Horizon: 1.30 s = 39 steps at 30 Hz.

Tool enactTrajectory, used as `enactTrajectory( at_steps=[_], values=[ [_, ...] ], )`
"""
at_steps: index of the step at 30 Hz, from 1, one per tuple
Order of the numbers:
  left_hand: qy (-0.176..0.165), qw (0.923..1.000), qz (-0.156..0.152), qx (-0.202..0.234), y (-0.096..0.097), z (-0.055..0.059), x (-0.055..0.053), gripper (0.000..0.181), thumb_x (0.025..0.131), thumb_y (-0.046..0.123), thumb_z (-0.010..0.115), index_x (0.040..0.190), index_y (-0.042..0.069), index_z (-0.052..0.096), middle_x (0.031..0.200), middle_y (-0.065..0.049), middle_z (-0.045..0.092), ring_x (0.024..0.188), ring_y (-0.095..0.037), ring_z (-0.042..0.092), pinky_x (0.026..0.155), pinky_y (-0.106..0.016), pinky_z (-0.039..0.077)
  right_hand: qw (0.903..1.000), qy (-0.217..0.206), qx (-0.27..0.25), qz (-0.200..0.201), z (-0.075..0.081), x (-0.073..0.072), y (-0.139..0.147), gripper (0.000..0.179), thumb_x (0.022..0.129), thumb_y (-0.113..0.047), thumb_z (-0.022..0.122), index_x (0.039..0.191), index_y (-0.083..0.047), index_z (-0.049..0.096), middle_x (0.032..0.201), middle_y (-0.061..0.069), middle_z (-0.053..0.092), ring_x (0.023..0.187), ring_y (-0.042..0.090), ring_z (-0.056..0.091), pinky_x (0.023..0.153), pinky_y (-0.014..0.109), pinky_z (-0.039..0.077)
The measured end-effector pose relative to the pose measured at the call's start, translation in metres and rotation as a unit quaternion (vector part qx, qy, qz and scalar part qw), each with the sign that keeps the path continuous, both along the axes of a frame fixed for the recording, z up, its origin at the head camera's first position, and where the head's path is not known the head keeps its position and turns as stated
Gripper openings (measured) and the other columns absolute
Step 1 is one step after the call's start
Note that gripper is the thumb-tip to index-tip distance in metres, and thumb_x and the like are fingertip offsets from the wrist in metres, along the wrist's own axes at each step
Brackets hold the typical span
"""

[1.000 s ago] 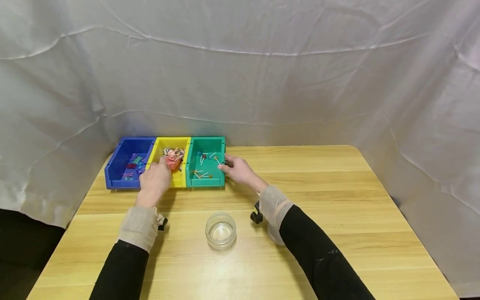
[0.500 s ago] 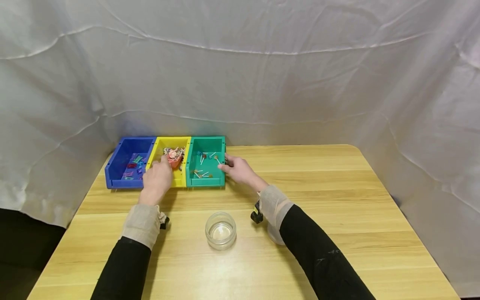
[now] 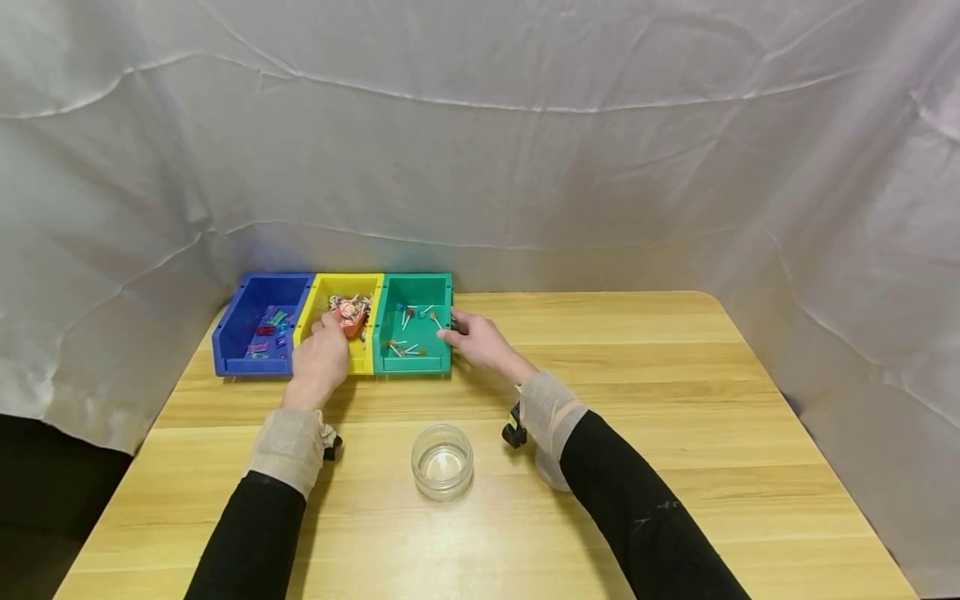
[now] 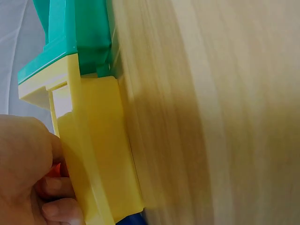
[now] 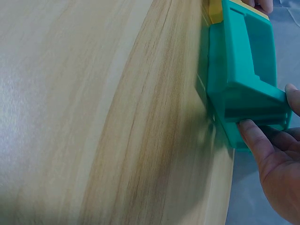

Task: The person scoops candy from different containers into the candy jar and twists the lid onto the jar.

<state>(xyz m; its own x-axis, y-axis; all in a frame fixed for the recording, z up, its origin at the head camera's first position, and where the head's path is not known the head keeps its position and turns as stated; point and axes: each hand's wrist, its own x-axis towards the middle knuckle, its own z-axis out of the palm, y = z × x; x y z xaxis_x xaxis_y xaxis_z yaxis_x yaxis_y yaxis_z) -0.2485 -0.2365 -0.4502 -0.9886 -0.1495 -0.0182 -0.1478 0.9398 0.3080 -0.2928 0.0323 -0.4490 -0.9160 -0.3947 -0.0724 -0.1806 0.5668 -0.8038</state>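
My left hand [image 3: 320,354] reaches over the front of the yellow bin [image 4: 105,154] and grips a small red scoop [image 3: 351,325]. Wrapped swirl-patterned candies lie on the scoop and behind it in the bin. The fingers curl around its handle, mostly hidden, with a bit of red showing between them in the left wrist view. My right hand [image 3: 483,343] holds the green bin [image 3: 412,365] by its right side, thumb at the rim and fingers against the outer wall [image 5: 253,108]. Several small lollipops [image 3: 405,348] lie inside that bin.
To the left, a blue bin [image 3: 258,367] with shiny wrapped candies [image 3: 264,331] adjoins the yellow one. A clear round jar [image 3: 442,483] stands in front on the wooden table [image 3: 675,500]. Another clear round piece [image 3: 550,472] is partly hidden under my right forearm. Grey cloth [image 3: 525,192] hangs behind.
My left hand has shifted slightly right with the red scoop, and the candies on it have moved a little. My right hand stays at the green bin's side.
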Motion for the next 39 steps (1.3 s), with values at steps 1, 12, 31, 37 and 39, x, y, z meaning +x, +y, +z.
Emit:
enactTrajectory(
  at_steps=[1, 12, 31, 37, 39],
  values=[
    [-0.001, 1.0000, -0.001, 0.001, 0.000, 0.000, 0.000, 0.024, 0.105, 0.005, 0.031, 0.122, -0.011, 0.035, 0.107, -0.034, 0.051, 0.094, -0.053, 0.064, 0.079, -0.064, 0.054, 1.0000, 0.000, 0.001, 0.000, 0.000, 0.000, 0.000, 0.065, 0.107, -0.028, 0.061, 0.160, -0.003, 0.033, 0.156, 0.018, 0.047, 0.141, 0.026, 0.050, 0.112, 0.039, 0.046],
    [0.003, 0.9998, -0.009, 0.016, 0.000, -0.002, -0.001, 0.026, 0.101, 0.003, 0.036, 0.122, -0.012, 0.033, 0.107, -0.034, 0.050, 0.091, -0.051, 0.063, 0.076, -0.061, 0.053, 1.0000, 0.005, 0.000, 0.004, -0.001, -0.002, 0.003, 0.065, 0.106, -0.027, 0.062, 0.160, -0.002, 0.033, 0.153, 0.020, 0.050, 0.139, 0.027, 0.053, 0.112, 0.040, 0.046],
    [0.018, 0.9996, -0.006, -0.021, 0.007, -0.008, -0.012, 0.025, 0.103, 0.007, 0.034, 0.121, -0.011, 0.036, 0.108, -0.033, 0.052, 0.083, -0.049, 0.065, 0.071, -0.062, 0.054, 0.9998, 0.008, 0.013, 0.015, 0.000, -0.005, 0.005, 0.064, 0.106, -0.027, 0.063, 0.158, -0.001, 0.036, 0.161, 0.016, 0.041, 0.137, 0.027, 0.054, 0.113, 0.040, 0.044],
    [0.027, 0.9994, -0.006, -0.022, 0.006, -0.010, -0.014, 0.021, 0.101, 0.005, 0.037, 0.116, -0.009, 0.036, 0.102, -0.031, 0.051, 0.081, -0.049, 0.065, 0.069, -0.061, 0.054, 0.9996, 0.011, 0.011, 0.022, 0.001, -0.004, 0.005, 0.064, 0.105, -0.027, 0.063, 0.157, 0.001, 0.038, 0.161, 0.015, 0.040, 0.144, 0.029, 0.047, 0.116, 0.041, 0.041],
    [0.028, 0.9994, -0.010, -0.018, 0.006, -0.009, -0.014, 0.020, 0.101, 0.006, 0.036, 0.115, -0.009, 0.036, 0.101, -0.030, 0.051, 0.079, -0.048, 0.064, 0.068, -0.060, 0.054, 0.9996, 0.012, 0.014, 0.022, 0.002, -0.004, 0.006, 0.064, 0.105, -0.027, 0.063, 0.157, 0.001, 0.038, 0.161, 0.016, 0.040, 0.143, 0.029, 0.047, 0.115, 0.040, 0.041]
  ],
)
